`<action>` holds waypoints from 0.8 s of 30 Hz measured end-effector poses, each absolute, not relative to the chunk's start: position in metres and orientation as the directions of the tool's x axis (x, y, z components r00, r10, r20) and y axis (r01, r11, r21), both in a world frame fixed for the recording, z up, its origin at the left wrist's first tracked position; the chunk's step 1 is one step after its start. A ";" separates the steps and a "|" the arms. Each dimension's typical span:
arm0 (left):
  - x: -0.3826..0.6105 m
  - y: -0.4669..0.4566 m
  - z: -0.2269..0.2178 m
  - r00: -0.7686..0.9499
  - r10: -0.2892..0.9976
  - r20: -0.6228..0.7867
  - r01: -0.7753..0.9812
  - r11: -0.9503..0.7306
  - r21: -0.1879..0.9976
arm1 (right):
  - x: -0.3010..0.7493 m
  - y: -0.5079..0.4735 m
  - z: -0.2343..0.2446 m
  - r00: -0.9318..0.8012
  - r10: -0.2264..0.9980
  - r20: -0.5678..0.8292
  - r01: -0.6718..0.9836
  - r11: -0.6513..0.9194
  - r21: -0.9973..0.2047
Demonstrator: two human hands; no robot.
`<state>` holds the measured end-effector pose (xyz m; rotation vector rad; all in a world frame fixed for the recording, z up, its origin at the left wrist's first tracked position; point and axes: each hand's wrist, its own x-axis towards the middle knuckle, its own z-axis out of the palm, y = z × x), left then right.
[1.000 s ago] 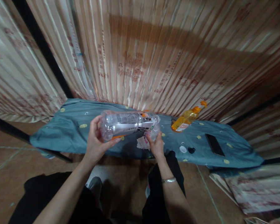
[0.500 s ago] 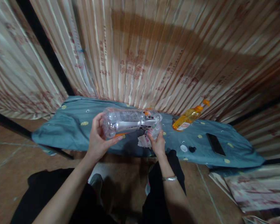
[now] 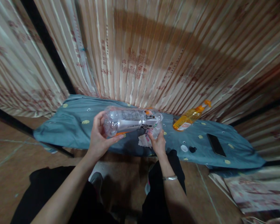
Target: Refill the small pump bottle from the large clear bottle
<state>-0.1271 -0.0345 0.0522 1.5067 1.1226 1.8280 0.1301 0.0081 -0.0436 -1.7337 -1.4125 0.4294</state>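
Little has changed from the earlier pictures. The clear plastic bottle (image 3: 130,119) is still held on its side in the air, just above the near edge of the cloth-covered surface (image 3: 67,124), with its base to the left and its neck to the right at much the same slight tilt. The left hand (image 3: 99,137) keeps its place at the base, its fingers (image 3: 115,139) curled under the bottle and clamped on it with the thumb over the top. The right hand (image 3: 158,143) stays under the neck end, its fingers closed on a small clear thing (image 3: 155,132) that touches the bottle there; what it is cannot be told. A silver bracelet (image 3: 170,178) sits on that wrist. Only the view has shifted a little, so everything lies slightly higher and further right in the picture. On the blue cloth a scrap of printed paper (image 3: 143,141) lies below the bottle. Further right are an orange bottle (image 3: 189,118) on its side, a white cap (image 3: 184,148), a black cap (image 3: 192,149) and a dark phone (image 3: 216,144), none of them moved. The striped curtain (image 3: 154,46) hangs behind.
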 end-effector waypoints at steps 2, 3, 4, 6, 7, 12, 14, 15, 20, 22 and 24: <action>-0.128 -0.035 0.052 -0.246 0.803 0.543 0.117 -0.532 0.839 | 0.130 0.008 -0.045 0.313 0.920 0.236 0.630 -0.015 -0.776; -0.128 -0.034 0.051 -0.241 0.799 0.551 0.121 -0.538 0.834 | 0.130 0.008 -0.045 0.313 0.919 0.240 0.631 -0.012 -0.776; -0.129 -0.034 0.050 -0.234 0.795 0.560 0.127 -0.546 0.828 | 0.131 0.009 -0.047 0.310 0.918 0.248 0.636 -0.005 -0.772; -0.130 -0.033 0.049 -0.225 0.784 0.579 0.146 -0.560 0.815 | 0.131 0.010 -0.049 0.305 0.912 0.274 0.648 0.013 -0.762; -0.130 -0.032 0.048 -0.222 0.777 0.589 0.157 -0.568 0.808 | 0.131 0.010 -0.050 0.305 0.908 0.286 0.653 0.019 -0.757; -0.131 -0.031 0.045 -0.217 0.755 0.619 0.170 -0.595 0.786 | 0.132 0.011 -0.052 0.305 0.909 0.285 0.657 0.016 -0.754; -0.131 -0.032 0.046 -0.213 0.755 0.621 0.171 -0.596 0.784 | 0.132 0.010 -0.051 0.303 0.911 0.280 0.654 0.015 -0.757; -0.131 -0.032 0.046 -0.211 0.754 0.622 0.175 -0.597 0.783 | 0.132 0.010 -0.050 0.302 0.911 0.280 0.653 0.017 -0.757; -0.132 -0.032 0.046 -0.203 0.747 0.633 0.175 -0.609 0.774 | 0.131 0.009 -0.049 0.298 0.908 0.295 0.647 0.035 -0.762; -0.132 -0.031 0.045 -0.196 0.740 0.643 0.175 -0.619 0.766 | 0.131 0.009 -0.049 0.299 0.909 0.291 0.642 0.034 -0.766; -0.133 -0.030 0.044 -0.191 0.732 0.654 0.178 -0.629 0.756 | 0.131 0.009 -0.049 0.302 0.910 0.282 0.639 0.026 -0.768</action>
